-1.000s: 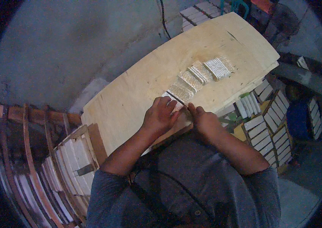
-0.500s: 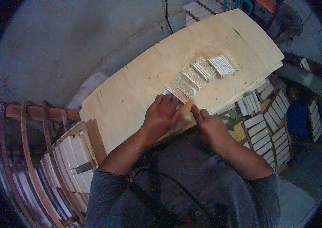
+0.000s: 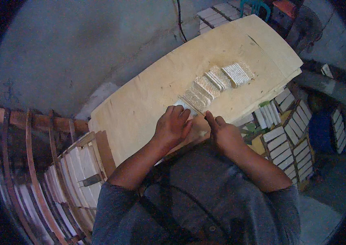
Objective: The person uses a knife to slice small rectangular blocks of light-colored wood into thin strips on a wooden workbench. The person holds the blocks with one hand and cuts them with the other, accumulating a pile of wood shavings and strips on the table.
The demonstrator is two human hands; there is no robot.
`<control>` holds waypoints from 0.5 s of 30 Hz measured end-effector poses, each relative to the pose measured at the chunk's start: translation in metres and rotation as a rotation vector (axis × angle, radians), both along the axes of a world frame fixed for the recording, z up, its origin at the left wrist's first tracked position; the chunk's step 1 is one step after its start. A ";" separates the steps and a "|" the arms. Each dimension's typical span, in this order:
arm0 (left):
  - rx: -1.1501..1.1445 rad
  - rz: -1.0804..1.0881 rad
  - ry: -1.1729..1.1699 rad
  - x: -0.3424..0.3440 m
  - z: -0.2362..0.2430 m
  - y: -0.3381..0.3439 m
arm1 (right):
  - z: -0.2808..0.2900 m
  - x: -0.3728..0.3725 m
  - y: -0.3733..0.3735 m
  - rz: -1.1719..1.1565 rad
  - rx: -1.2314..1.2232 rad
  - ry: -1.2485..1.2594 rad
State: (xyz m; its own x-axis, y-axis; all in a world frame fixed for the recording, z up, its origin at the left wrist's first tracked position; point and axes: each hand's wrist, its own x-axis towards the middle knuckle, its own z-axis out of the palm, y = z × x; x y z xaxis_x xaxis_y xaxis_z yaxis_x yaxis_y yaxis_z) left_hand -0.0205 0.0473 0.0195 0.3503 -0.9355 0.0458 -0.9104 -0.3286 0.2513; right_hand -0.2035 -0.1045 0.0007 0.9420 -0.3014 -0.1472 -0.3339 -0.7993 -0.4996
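My left hand (image 3: 173, 125) is closed with bent fingers on a pale whitish block (image 3: 182, 104) at the near side of the board; the palm covers most of it. In my right hand (image 3: 224, 132) is a thin, straight knife (image 3: 197, 110), its blade running up and left along the block's end, just beyond my left fingertips. The handle is hidden in the fist. From there a row of speckled, cream-coloured slices (image 3: 205, 89) leans away to the upper right. A group of slices standing on edge (image 3: 237, 75) ends the row.
A large plywood board (image 3: 140, 98) lies under everything, beside a grey wall (image 3: 87, 49). Wrapped white blocks (image 3: 279, 145) are laid out on racks at the right, near a blue container (image 3: 320, 130). A wooden slatted rack (image 3: 30, 139) stands at the left, a teal chair (image 3: 256, 8) far back.
The knife, blurred below my left fingers before, now lies along the block's end beside the slices. My right hand has moved only slightly. The whole view has shifted a little.
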 end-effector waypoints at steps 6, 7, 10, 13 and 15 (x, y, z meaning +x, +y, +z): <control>-0.180 -0.098 -0.079 -0.002 -0.001 -0.001 | 0.011 -0.014 0.005 0.101 0.012 -0.043; -0.199 -0.099 -0.090 -0.002 -0.003 0.000 | 0.020 -0.014 0.006 0.109 0.025 -0.030; -0.161 -0.077 -0.082 -0.002 -0.007 0.002 | 0.016 -0.011 0.006 0.113 0.026 -0.031; -0.117 -0.073 -0.072 -0.002 -0.009 0.002 | -0.011 -0.003 0.005 0.116 0.010 -0.019; -0.112 -0.072 -0.060 -0.001 -0.009 0.003 | -0.022 0.002 0.004 0.110 0.010 0.012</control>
State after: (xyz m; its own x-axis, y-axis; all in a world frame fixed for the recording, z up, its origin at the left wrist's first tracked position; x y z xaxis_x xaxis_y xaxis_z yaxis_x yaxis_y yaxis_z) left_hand -0.0212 0.0502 0.0103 0.2764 -0.9458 0.1706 -0.9450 -0.2351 0.2272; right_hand -0.2010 -0.1002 -0.0216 0.9675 -0.1949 -0.1612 -0.2505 -0.8266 -0.5040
